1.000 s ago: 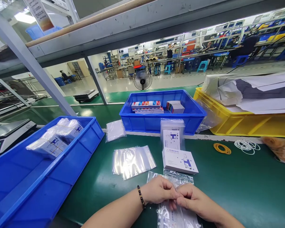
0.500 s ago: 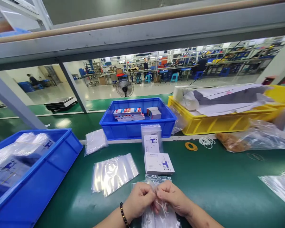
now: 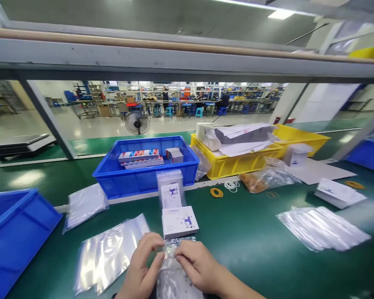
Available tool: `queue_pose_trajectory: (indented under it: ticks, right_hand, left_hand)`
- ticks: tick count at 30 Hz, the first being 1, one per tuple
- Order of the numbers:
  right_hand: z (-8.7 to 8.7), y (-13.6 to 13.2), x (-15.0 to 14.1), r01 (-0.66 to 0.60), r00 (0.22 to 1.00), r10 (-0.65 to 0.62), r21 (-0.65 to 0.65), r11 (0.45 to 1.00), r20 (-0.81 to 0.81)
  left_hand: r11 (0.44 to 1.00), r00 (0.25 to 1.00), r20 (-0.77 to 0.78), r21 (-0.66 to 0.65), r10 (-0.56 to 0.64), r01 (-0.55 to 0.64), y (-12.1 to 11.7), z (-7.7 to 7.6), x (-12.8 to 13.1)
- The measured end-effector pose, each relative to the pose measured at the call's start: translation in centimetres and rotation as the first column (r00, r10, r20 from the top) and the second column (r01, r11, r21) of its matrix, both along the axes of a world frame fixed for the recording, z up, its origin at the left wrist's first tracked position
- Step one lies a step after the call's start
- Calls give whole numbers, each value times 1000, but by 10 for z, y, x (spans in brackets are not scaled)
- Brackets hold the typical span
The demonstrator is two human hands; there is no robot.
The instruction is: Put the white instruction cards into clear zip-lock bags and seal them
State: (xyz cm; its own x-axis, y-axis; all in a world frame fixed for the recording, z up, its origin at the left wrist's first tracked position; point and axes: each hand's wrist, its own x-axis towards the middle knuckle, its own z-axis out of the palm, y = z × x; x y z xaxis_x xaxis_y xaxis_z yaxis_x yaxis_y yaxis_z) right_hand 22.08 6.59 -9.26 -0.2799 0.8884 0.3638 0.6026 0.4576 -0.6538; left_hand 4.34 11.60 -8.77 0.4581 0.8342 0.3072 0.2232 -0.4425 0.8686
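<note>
A clear plastic bag (image 3: 173, 279) lies in front of me at the bottom middle, with pale contents inside. My right hand (image 3: 201, 265) pinches at the bag's upper part, thumb against forefinger. On the other side, my left hand (image 3: 142, 265) is curved, its thumb and forefinger apart beside the bag's left edge. Just beyond the bag is a stack of white printed booklets (image 3: 179, 221). Behind that stack, a bagged booklet pack (image 3: 171, 195) leans on the blue bin (image 3: 146, 178). Flat clear bags (image 3: 112, 253) are spread left of my left hand.
Yellow rubber bands (image 3: 216, 192) and white bands (image 3: 231, 185) lie right of the booklets. A yellow bin (image 3: 237, 166) holds papers. More clear bags (image 3: 322, 228) and a booklet stack (image 3: 339, 193) lie at right. Another blue bin (image 3: 18, 236) stands at left.
My view has swung right, bringing the right-hand bags and booklets into sight. My hands were together, pinching over the bag; now they are apart and the left fingers have spread.
</note>
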Motion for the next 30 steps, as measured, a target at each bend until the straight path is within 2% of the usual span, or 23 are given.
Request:
queue_pose_trajectory:
  ticks: [1,2,4,6,10,14,16,18,21,23,25,27,30]
  right_hand:
    - [2,1,2,3,1000,-4,-25,1000,-8]
    - [4,2,4,1,1000,-2,-55,998,-21]
    - [6,3,7,-22,999,17,-124,992,-47]
    - [6,4,11,-63,996,51,-196,979,-67]
    - [6,6,22,-97,993,73,-295,951,-91]
    - [6,8,27,-74,994,48,-286,955,-98]
    - [6,9,28,-13,995,-12,-246,969,-98]
    - [5,10,29,104,988,-123,-187,977,-95]
    - [0,14,31,272,957,-282,-120,955,-72]
    - [-5,17,33,359,929,-369,-162,919,-36]
    - [-11,21,35,430,896,-444,-241,870,-4]
    - [-17,25,36,476,867,-498,-291,830,-1]
    - [-22,31,39,500,842,-536,-289,817,-59]
  left_hand:
    - [993,997,-42,96,-60,64,1,0,-4]
    - [983,990,-90,136,-112,124,2,0,-6]
    - [961,960,-172,131,-220,243,5,-1,-10]
    - [946,924,-252,72,-289,316,9,-3,-11]
    - [946,889,-348,12,-299,323,16,-6,-12]
    - [961,894,-353,-71,-276,269,18,-10,-13]
    - [959,909,-312,-153,-276,239,19,-12,-13]
    - [936,931,-224,-271,-289,226,19,-14,-13]
    - [837,944,-50,-479,-327,265,19,-17,-11]
    - [762,942,41,-576,-334,295,18,-18,-10]
    - [724,942,92,-616,-323,309,17,-19,-9]
    - [726,938,102,-608,-330,322,15,-19,-6]
    - [783,935,16,-542,-353,305,13,-17,-2]
